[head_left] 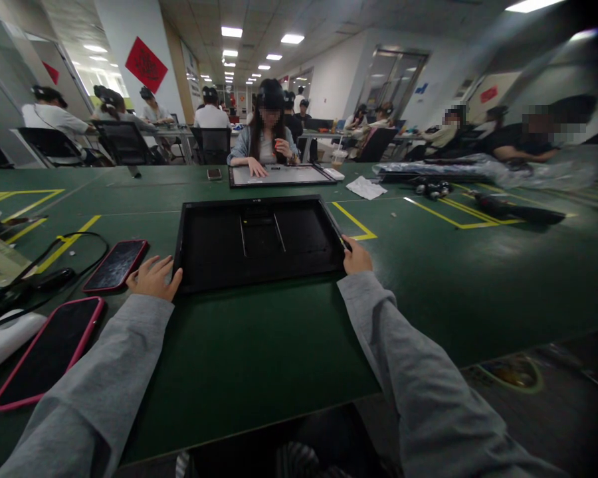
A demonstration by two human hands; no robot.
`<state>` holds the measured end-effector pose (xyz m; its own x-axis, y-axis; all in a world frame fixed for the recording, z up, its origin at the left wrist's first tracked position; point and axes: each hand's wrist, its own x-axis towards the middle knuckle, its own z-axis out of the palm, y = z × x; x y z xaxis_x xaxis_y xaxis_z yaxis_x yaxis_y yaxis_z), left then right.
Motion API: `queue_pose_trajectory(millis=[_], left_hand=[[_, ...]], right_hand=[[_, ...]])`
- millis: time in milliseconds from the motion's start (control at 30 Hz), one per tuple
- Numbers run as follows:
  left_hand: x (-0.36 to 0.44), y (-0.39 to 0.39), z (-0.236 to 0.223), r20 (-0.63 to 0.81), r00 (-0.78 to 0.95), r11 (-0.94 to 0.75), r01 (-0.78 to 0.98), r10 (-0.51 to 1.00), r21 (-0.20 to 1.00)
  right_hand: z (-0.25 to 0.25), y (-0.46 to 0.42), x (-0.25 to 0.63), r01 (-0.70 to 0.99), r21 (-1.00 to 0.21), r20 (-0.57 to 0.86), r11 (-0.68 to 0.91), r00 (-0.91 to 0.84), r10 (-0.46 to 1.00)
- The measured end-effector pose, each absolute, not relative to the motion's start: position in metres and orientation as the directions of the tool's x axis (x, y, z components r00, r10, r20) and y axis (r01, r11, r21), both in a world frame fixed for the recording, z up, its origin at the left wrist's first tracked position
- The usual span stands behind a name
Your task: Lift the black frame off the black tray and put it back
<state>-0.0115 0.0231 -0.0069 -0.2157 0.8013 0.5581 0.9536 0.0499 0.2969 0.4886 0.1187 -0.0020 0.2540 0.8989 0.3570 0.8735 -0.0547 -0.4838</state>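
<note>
A shallow black monitor housing lies on the green table in front of me, its hollow inside facing up and two thin metal strips near its middle. My left hand rests at its left edge, fingers spread on the table and thumb against the side. At the right edge, my right hand is closed around the rim. A small dark piece shows by its fingertips; I cannot tell whether it is separate from the rim.
Left of the housing lie a phone, a pink-edged phone and black cables. Across the table, a person works at a flat panel. A crumpled tissue and plastic-wrapped parts are at the right.
</note>
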Motion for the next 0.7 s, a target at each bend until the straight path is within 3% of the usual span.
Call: queue_pose_trajectory(millis=[233, 533, 700], left_hand=[[-0.008, 0.023, -0.006, 0.591, -0.218, 0.051, 0.957, 0.776, 0.287], [-0.011, 0.023, -0.002, 0.396, -0.264, 0.171, 0.951, 0.879, 0.256], [-0.016, 0.027, -0.006, 0.302, -0.301, 0.181, 0.912, 0.905, 0.368]], right_hand=[[0.000, 0.118, 0.487, 0.857, -0.515, 0.409, -0.022, 0.268, 0.872], [-0.006, 0.121, 0.491, 0.870, -0.492, 0.359, -0.021, 0.225, 0.906], [-0.013, 0.126, 0.496, 0.865, -0.501, 0.377, 0.021, 0.196, 0.905]])
